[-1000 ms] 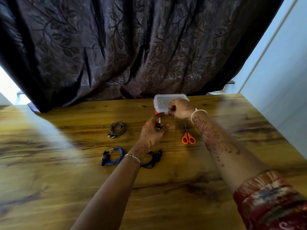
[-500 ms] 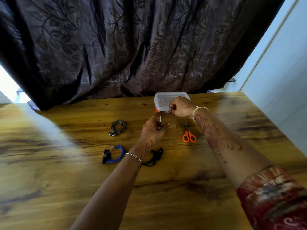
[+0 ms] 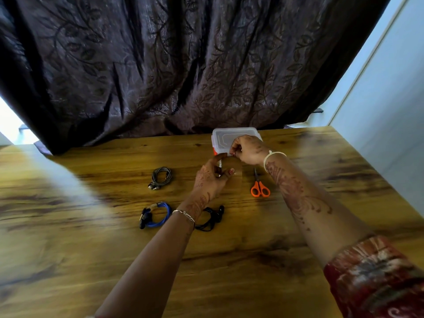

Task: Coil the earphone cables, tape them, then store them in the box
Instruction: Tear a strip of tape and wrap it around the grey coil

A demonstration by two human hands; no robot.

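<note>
1. Table [image 3: 229, 271]: wooden top carrying every item listed below.
2. Box [image 3: 226, 137]: translucent plastic, lid on, at the far table edge. It serves as the landmark.
3. Left hand [image 3: 210, 180]: just in front of the box, curled around a roll of clear tape [image 3: 220, 165].
4. Right hand [image 3: 249, 150]: overlaps the box's front right corner, fingertips pinched on what appears to be the tape's free end, drawn out from the roll.
5. Scissors [image 3: 259, 188]: orange handles, in front of the box and to its right, untouched.
6. Grey earphone coil [image 3: 160, 177]: left of the box, nearer the viewer.
7. Blue earphone coil [image 3: 156, 216]: farther from the box, beside the left wrist.
8. Black earphone coil [image 3: 212, 218]: partly hidden behind the left wrist.
</note>
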